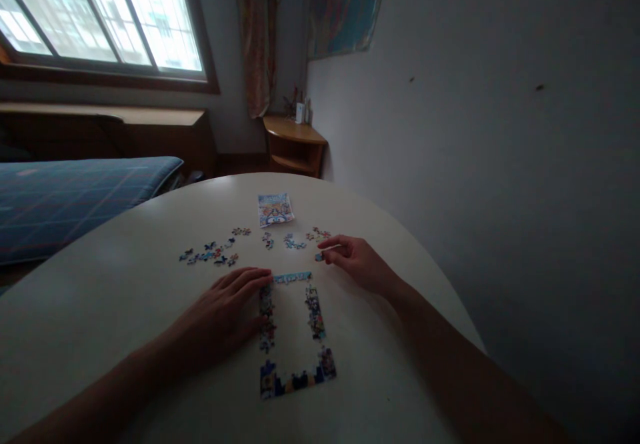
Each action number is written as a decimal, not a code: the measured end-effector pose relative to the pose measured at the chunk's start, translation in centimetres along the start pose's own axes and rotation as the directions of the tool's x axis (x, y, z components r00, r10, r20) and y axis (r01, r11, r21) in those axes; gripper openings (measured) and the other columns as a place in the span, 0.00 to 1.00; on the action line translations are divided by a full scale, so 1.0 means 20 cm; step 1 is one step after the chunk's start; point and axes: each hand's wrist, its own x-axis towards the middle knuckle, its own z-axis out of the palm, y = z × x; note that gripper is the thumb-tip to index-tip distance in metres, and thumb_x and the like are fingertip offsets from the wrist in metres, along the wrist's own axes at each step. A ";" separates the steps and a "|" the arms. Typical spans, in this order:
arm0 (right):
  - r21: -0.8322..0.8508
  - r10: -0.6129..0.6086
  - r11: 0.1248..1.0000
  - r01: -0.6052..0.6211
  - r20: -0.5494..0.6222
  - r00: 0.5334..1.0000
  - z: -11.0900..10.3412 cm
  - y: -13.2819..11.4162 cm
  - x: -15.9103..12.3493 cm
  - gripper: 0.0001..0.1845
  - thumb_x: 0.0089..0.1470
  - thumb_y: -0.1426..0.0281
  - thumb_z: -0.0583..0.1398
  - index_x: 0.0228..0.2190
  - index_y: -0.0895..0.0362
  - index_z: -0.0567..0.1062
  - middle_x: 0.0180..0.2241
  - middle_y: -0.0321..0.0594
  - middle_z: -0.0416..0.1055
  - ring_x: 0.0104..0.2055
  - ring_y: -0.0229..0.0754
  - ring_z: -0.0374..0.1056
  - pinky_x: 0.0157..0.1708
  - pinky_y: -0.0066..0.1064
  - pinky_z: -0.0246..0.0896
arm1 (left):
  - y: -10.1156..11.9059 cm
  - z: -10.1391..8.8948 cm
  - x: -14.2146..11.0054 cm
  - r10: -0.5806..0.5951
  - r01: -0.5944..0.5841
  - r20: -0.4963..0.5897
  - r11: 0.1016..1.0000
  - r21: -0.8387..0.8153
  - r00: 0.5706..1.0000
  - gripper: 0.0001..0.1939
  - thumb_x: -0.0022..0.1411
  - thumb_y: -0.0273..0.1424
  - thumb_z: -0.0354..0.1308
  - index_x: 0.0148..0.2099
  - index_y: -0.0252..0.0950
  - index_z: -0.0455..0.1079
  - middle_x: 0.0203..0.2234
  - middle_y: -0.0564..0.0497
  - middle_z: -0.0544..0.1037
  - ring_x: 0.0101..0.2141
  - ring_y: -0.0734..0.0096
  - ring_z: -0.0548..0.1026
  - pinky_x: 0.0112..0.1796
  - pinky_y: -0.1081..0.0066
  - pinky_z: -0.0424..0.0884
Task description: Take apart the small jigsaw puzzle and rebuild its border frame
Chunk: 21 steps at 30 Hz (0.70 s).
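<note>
On the white table a partly joined jigsaw border forms a rectangular frame with a few gaps in its sides. My left hand lies flat with fingers stretched out, its fingertips touching the border's top left corner and left side. To the upper right of the border, my right hand pinches a small puzzle piece between thumb and finger, at or just above the table. Close beyond it are loose pieces, and another small cluster sits left of them.
More loose pieces are spread at the left. A printed picture packet lies farther back on the round table. A plaid-covered bed stands to the left, a corner shelf behind, and a wall on the right.
</note>
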 end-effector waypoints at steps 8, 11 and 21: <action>0.014 -0.035 0.999 0.035 0.025 0.999 0.01 0.02 0.01 0.11 0.53 0.72 0.59 0.38 0.59 0.79 0.36 0.44 0.79 0.36 0.40 0.74 0.38 0.32 0.67 | 0.00 0.00 0.00 0.003 -0.003 -0.013 1.000 -0.005 1.000 0.26 0.68 0.40 0.55 0.65 0.42 0.59 0.62 0.46 0.67 0.61 0.53 0.65 0.60 0.51 0.65; -0.016 -0.059 0.998 0.060 0.035 0.998 0.01 0.03 0.01 0.13 0.51 0.74 0.58 0.38 0.58 0.80 0.37 0.43 0.80 0.37 0.40 0.74 0.39 0.32 0.67 | 0.00 0.00 0.00 0.000 0.000 -0.002 1.000 -0.001 1.000 0.26 0.68 0.40 0.55 0.65 0.42 0.58 0.62 0.46 0.67 0.61 0.53 0.64 0.60 0.50 0.64; -0.041 -0.009 0.999 0.014 0.110 0.994 0.02 0.03 0.00 0.14 0.50 0.73 0.60 0.38 0.58 0.81 0.36 0.42 0.80 0.37 0.41 0.75 0.41 0.34 0.67 | 0.00 0.00 0.00 0.009 -0.010 0.033 0.999 0.043 0.999 0.27 0.69 0.41 0.55 0.67 0.45 0.58 0.64 0.49 0.65 0.62 0.52 0.62 0.60 0.49 0.64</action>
